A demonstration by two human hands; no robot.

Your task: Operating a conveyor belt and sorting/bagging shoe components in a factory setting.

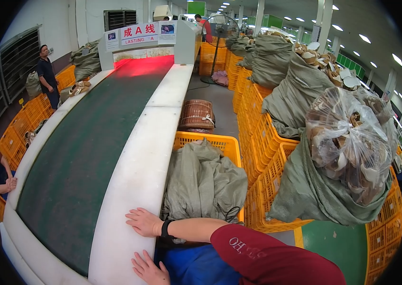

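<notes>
My right hand [145, 222] lies palm down on the white border [132, 166] of a conveyor, its fingers spread and nothing in them. A dark band circles that wrist, and a dark red sleeve [267, 251] covers the upper arm. Nearer to me, my left hand [150, 270] also rests flat on the border with its fingers apart; its forearm is out of view. Beyond both hands runs the dark green belt [77, 152], bare along the part in view. At its far end, red light glows in the opening of a pale machine [186, 45].
A yellow crate [231, 144] holding a grey-green sack [201, 175] stands beside the border. Behind it is a brown woven bundle [197, 114]. Stacked crates [258, 137] carry sacks and a clear bag of shoe parts [348, 137]. Across the belt, one person [49, 71] stands; another's hands [8, 184] show.
</notes>
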